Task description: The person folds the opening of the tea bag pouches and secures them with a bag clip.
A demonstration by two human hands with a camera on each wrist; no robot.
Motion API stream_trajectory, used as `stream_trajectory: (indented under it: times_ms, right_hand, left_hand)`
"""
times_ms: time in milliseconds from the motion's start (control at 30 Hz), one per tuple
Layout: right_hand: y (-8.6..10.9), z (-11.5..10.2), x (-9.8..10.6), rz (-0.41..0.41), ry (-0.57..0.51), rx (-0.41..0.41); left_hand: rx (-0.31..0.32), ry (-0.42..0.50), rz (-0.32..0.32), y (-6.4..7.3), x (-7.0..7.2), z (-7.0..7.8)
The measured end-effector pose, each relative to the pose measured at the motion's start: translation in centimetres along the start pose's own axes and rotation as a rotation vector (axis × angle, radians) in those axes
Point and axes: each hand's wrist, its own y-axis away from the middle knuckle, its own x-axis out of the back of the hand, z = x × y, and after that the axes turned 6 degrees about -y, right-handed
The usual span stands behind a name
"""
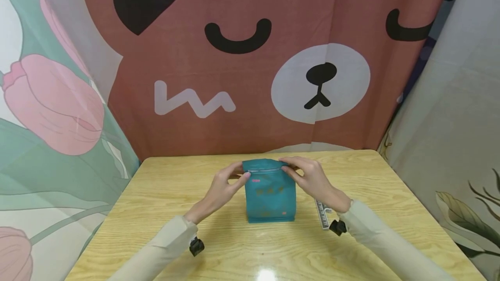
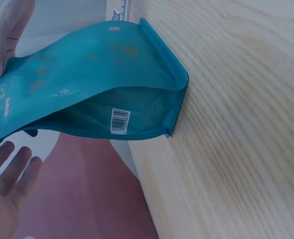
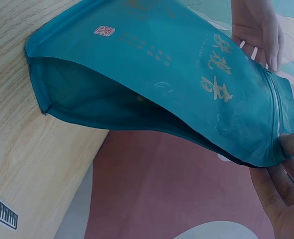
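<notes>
A teal zip-top pouch [image 1: 270,196] with gold lettering stands upright on the wooden table, its flat base down. Its side gusset is folded inward, and a barcode label [image 2: 120,121] shows there in the left wrist view. My left hand [image 1: 224,187] pinches the pouch's upper left corner, thumb in front near the zip line and fingers behind. At the upper right corner my right hand [image 1: 312,179] pinches the edge between thumb and fingers. The zip strip [image 3: 276,107] runs across just below the top edge in the right wrist view.
On the wooden table [image 1: 175,203], a flat piece with black-and-white ruler-like markings [image 1: 322,216] lies right of the pouch, partly under my right wrist. A brown curtain [image 1: 242,129] with a bear face hangs behind the table; printed fabric hangs on both sides.
</notes>
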Motion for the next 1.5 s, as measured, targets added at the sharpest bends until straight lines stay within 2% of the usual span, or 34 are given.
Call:
stream_trajectory:
  times_ms: [100,333,533,700,967,1233,1500]
  right_hand:
    - [0.0,0.0,0.0,0.000,0.000,-0.001]
    - [0.0,-0.1,0.0,-0.003,0.005,-0.001]
    - [0.0,0.0,0.0,-0.002,0.006,0.004]
    - [0.0,0.1,0.0,-0.003,-0.003,0.010]
    - [-0.1,0.2,-0.1,0.004,-0.009,0.016]
    - [0.1,0.1,-0.3,0.044,0.013,0.006]
    - [0.2,-0.1,-0.6,0.115,0.042,-0.003]
  left_hand:
    - [-0.010,-0.001,0.008,-0.1,-0.1,0.0]
    - [-0.099,-0.018,0.075,-0.7,0.9,3.9]
    - [-0.171,-0.015,0.117,-1.0,0.7,3.8]
    - [-0.197,0.007,0.129,-1.3,0.7,3.8]
    - [-0.206,0.022,0.129,-1.6,0.6,3.9]
    - [-0.203,-0.031,0.121,-2.4,-0.4,1.4]
    - [-0.213,-0.045,0.079,-3.1,-0.2,1.4]
